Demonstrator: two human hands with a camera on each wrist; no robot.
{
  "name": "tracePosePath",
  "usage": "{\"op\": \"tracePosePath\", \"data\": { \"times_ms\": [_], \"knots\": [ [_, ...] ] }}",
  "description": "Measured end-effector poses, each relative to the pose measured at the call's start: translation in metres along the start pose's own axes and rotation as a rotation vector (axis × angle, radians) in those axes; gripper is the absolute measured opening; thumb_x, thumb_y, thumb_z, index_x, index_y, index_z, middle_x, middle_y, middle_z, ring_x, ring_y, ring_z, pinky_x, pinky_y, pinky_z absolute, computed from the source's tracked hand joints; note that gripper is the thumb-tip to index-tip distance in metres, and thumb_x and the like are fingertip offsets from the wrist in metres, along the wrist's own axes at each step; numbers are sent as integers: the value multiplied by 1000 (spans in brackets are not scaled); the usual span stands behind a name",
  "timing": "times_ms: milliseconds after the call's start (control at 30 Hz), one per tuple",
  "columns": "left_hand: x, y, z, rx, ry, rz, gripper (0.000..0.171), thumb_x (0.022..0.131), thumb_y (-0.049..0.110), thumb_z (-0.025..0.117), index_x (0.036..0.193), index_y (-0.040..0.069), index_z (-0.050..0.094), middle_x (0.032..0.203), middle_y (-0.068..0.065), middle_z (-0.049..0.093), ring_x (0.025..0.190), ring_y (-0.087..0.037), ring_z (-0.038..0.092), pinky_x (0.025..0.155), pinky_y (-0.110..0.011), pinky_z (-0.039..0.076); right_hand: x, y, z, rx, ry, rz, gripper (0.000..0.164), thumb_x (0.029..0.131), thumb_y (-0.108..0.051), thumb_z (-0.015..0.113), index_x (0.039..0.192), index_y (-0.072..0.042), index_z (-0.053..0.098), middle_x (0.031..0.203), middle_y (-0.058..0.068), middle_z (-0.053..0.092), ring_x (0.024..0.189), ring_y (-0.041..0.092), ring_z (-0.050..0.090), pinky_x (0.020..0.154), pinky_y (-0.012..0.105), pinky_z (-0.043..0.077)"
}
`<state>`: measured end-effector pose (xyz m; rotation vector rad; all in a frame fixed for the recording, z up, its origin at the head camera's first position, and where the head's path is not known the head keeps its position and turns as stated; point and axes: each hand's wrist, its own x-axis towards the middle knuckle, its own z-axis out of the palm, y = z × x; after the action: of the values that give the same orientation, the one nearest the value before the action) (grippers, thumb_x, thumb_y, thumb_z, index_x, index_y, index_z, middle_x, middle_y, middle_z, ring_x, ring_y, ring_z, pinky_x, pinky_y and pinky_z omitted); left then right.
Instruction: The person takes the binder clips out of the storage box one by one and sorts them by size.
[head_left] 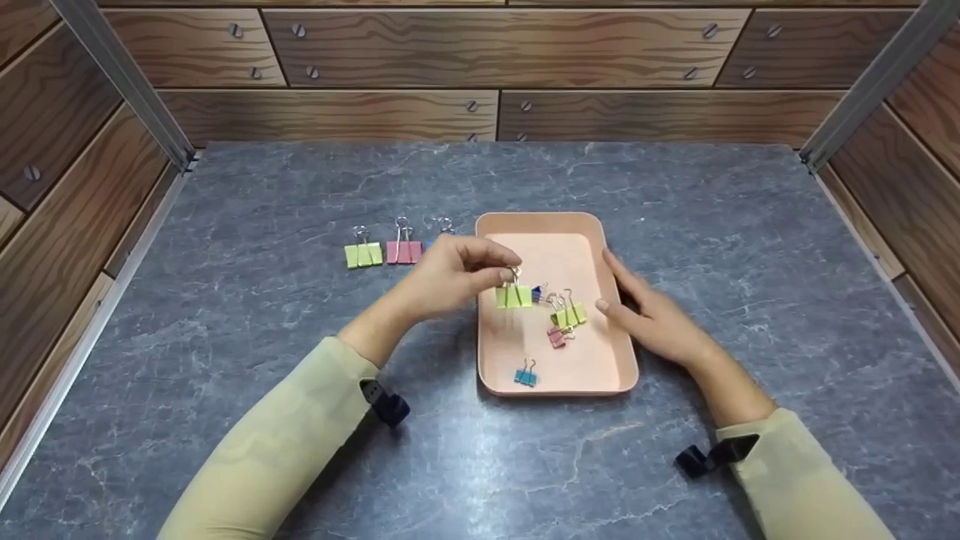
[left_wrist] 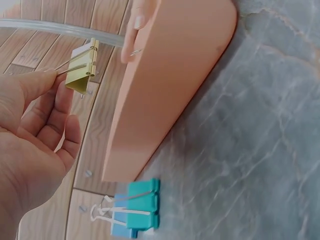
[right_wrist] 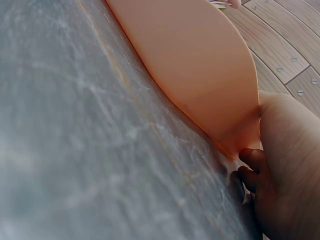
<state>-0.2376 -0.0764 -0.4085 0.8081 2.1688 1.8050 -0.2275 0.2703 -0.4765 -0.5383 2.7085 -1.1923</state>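
Observation:
Above the left side of a peach tray (head_left: 559, 259), my left hand (head_left: 461, 277) pinches a yellow-green binder clip (head_left: 514, 298) by its wire handles. In the left wrist view that clip (left_wrist: 80, 70) hangs between thumb and fingers, beside the tray wall (left_wrist: 160, 85). My right hand (head_left: 664, 322) holds the tray's right wall, thumb at the rim and fingers outside. Inside the tray lie another yellow-green clip (head_left: 571, 315), a pink clip (head_left: 556, 337), a dark blue clip (head_left: 537, 293) and, near the front, a small teal clip (head_left: 526, 377).
Left of the tray, larger clips stand in a row on the grey marbled table (head_left: 300, 195): yellow-green (head_left: 364, 256), pink (head_left: 404, 253), and others partly behind my left hand. The left wrist view shows a teal clip (left_wrist: 142, 202) and a blue clip (left_wrist: 119, 216) there. Wood-patterned panels surround the table.

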Motion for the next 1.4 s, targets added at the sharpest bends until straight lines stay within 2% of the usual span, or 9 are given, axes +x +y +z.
{"op": "tracePosePath", "data": {
  "times_ms": [200, 367, 600, 700, 967, 1133, 1400],
  "knots": [
    [-6, 5, -14, 12, 60, -8, 19, 100, -3, 70, 118, -5, 77, 112, -20, 77, 94, -16, 74, 89, -36, 62, 0, 0, 0, 15, -1, 9, 77, 108, -44, 61, 171, -32, 18, 174, 16, 20, 158, 42, 21, 126, 61, 17],
    [-13, 9, -31, 39, 92, -25, 21, 101, -1, 69, 121, -2, 77, 118, -19, 76, 100, -19, 74, 92, -44, 61, 0, 0, 0, 10, -5, 14, 77, 108, -44, 60, 171, -32, 18, 174, 16, 19, 158, 42, 20, 126, 63, 17],
    [-24, 14, -54, 154, 146, -33, 20, 102, 4, 70, 120, 2, 79, 114, -10, 78, 96, -25, 73, 81, -31, 61, 0, 1, -1, 25, -10, 9, 77, 108, -44, 60, 171, -33, 17, 173, 18, 21, 158, 42, 21, 126, 62, 17],
    [-30, 15, -63, 152, 175, -32, 19, 101, 2, 71, 119, 1, 79, 115, -11, 77, 97, -28, 72, 82, -33, 62, 1, 1, 0, 29, -11, 3, 77, 108, -43, 60, 171, -32, 17, 173, 19, 22, 158, 42, 22, 126, 62, 17],
    [-43, 8, -83, 147, 223, -62, 19, 102, 3, 71, 118, 1, 79, 112, -16, 77, 91, -21, 73, 79, -30, 62, 1, 0, 1, 20, -5, 6, 77, 108, -43, 61, 171, -31, 17, 174, 18, 20, 157, 43, 22, 126, 62, 17],
    [-47, 2, -89, 134, 253, -88, 17, 100, 1, 72, 116, -1, 79, 110, -19, 77, 89, -17, 73, 79, -30, 61, 1, 0, 1, 28, -5, 5, 78, 108, -43, 61, 171, -31, 18, 174, 18, 20, 158, 42, 21, 126, 61, 17],
    [-52, -9, -96, 127, 280, -102, 18, 98, -2, 72, 115, -4, 78, 108, -16, 78, 87, -14, 72, 76, -25, 60, 1, -1, 1, 26, 1, -2, 77, 108, -43, 61, 171, -32, 18, 173, 18, 21, 157, 43, 22, 126, 62, 17]
  ]
}}
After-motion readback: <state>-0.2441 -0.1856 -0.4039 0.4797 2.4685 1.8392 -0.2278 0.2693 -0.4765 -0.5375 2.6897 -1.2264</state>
